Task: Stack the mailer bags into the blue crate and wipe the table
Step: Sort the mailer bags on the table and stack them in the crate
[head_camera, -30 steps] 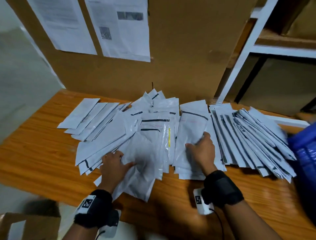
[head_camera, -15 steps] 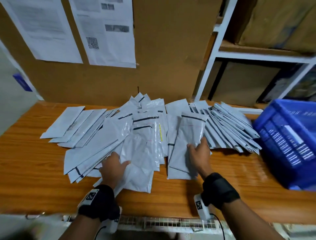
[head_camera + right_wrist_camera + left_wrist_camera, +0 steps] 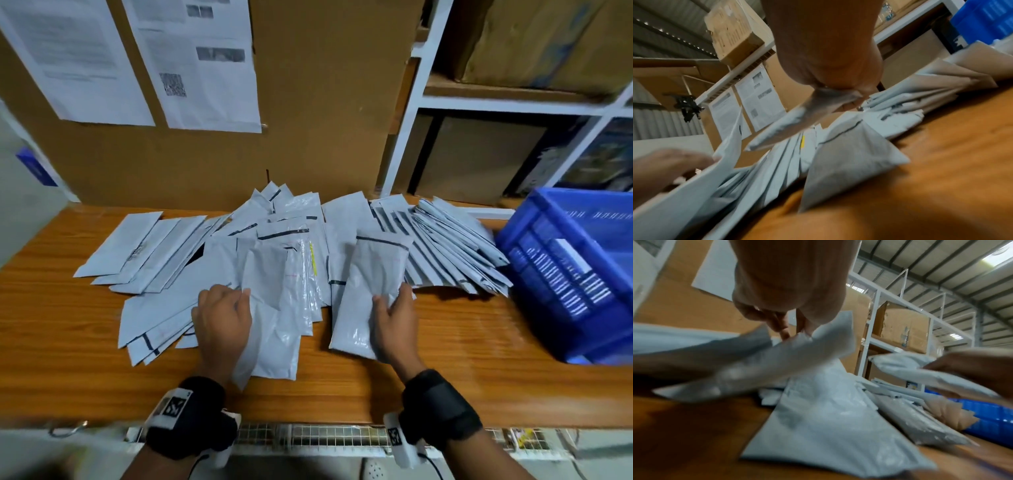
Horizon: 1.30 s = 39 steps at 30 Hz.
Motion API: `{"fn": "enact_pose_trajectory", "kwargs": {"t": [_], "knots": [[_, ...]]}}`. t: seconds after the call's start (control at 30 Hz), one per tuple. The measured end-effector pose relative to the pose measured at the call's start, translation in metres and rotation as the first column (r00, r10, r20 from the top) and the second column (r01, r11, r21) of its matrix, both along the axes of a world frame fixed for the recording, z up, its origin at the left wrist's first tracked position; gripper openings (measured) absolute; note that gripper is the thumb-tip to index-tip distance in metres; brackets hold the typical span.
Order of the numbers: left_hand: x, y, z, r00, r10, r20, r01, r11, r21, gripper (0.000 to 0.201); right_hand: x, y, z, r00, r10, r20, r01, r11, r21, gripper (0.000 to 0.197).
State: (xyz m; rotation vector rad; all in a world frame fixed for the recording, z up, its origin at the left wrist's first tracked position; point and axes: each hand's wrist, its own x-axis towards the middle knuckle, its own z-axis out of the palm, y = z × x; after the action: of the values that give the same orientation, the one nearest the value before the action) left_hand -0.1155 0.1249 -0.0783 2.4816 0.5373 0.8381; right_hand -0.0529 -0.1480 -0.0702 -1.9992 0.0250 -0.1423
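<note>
Several grey mailer bags (image 3: 291,240) lie fanned across the wooden table (image 3: 61,325). My left hand (image 3: 222,315) pinches one grey bag (image 3: 267,308) (image 3: 760,363) by its edge, lifted off the pile. My right hand (image 3: 394,318) grips another mailer bag (image 3: 370,287) (image 3: 797,120) near its lower right side, raised a little above the table. The blue crate (image 3: 575,274) stands at the table's right end, to the right of my right hand.
A large cardboard panel (image 3: 325,102) with two printed sheets (image 3: 195,61) stands behind the table. White shelving (image 3: 513,102) with cardboard boxes is at the back right. A fanned row of bags (image 3: 455,246) lies between my right hand and the crate.
Both hands have lifted their bags off the pile. The right hand's bag has shifted right, toward the crate. The head view has swung right, bringing the crate into view.
</note>
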Motion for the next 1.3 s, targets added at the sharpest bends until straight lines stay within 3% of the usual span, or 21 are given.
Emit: {"fn": "enact_pose_trajectory", "kwargs": {"t": [0.1,0.2,0.33,0.47,0.57,0.7,0.87,1.13,1.3], "knots": [[0.002,-0.016,0.013,0.994,-0.071,0.082,0.076,0.995,-0.060,0.018,-0.018,-0.005,-0.034,0.998,0.037,-0.047,-0.041,0.996,-0.084,0.012],[0.012,-0.032,0.003,0.990,-0.135,0.026,0.137,0.944,-0.301,0.021,-0.023,-0.012,-0.059,0.998,0.034,-0.058,-0.040,0.994,-0.102,0.014],[0.015,-0.049,-0.020,0.979,-0.191,-0.075,0.091,0.732,-0.675,0.026,-0.021,-0.019,-0.053,0.993,0.061,-0.104,-0.066,0.997,-0.043,0.018],[0.014,-0.086,-0.005,0.976,-0.217,-0.005,0.159,0.728,-0.666,0.018,-0.028,-0.046,-0.040,0.997,0.001,-0.076,0.001,1.000,0.029,0.021],[0.019,-0.113,0.009,0.958,-0.281,0.064,0.255,0.724,-0.641,0.021,-0.036,-0.075,-0.021,0.996,-0.037,-0.076,0.045,0.993,0.108,0.041],[0.031,-0.156,0.027,0.896,-0.420,0.147,0.411,0.657,-0.631,0.034,-0.044,-0.124,0.009,0.999,-0.050,0.010,0.047,0.983,0.176,0.062],[0.039,-0.242,0.056,0.822,-0.546,0.163,0.522,0.606,-0.600,0.052,-0.048,-0.206,0.040,0.980,-0.115,0.160,0.084,0.978,0.191,0.061],[0.047,-0.418,0.099,0.759,-0.624,0.185,0.593,0.545,-0.592,0.047,-0.059,-0.373,0.073,0.943,-0.238,0.233,0.194,0.961,0.197,0.061],[0.060,-0.494,0.109,0.723,-0.652,0.230,0.644,0.514,-0.567,0.045,-0.059,-0.454,0.080,0.920,-0.315,0.233,0.270,0.940,0.206,0.062]]}}
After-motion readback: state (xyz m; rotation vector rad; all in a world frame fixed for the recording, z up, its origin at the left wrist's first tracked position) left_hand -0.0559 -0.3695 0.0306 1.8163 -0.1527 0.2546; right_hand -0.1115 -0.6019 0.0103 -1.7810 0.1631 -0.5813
